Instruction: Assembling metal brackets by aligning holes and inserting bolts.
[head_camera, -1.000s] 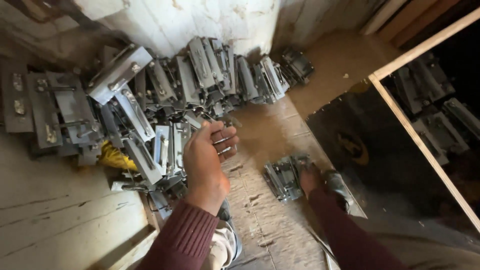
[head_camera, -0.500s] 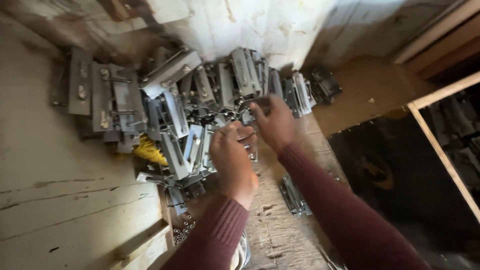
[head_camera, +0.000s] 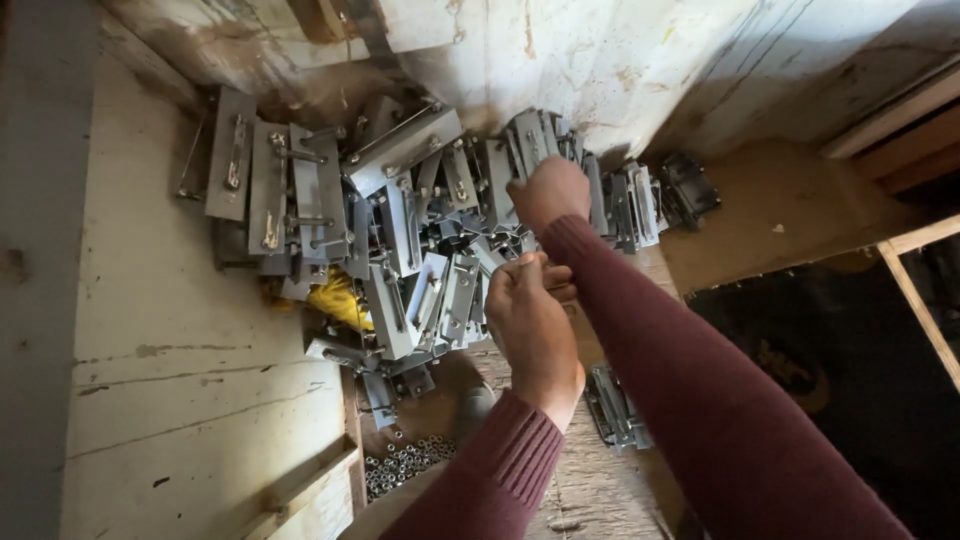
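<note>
**Both hands in the bracket heap**

A heap of grey metal brackets (head_camera: 400, 220) lies against the far wall (head_camera: 600, 60), spread from the left boards across to the right, where a few darker pieces (head_camera: 690, 190) sit at the end of the row. The person leans over it in dark red sleeves.

The right hand (head_camera: 548, 192) reaches farthest, down on the far part of the heap; its grip is clenched over a bracket there, though which piece the fingers have I cannot tell. The left hand (head_camera: 532, 320) is nearer, its grip curled around a small metal part (head_camera: 527, 262) at the near edge of the heap, fingers folded in tight.

Something yellow (head_camera: 335, 298) shows under the brackets on the left side. Near the bottom, a tray of small nuts (head_camera: 405, 465) rests beside a pale wooden board (head_camera: 180, 400). One lone bracket (head_camera: 615, 405) lies on the floor just right of the left wrist, apart from the heap. A wooden frame (head_camera: 915, 290) stands at the right.
</note>
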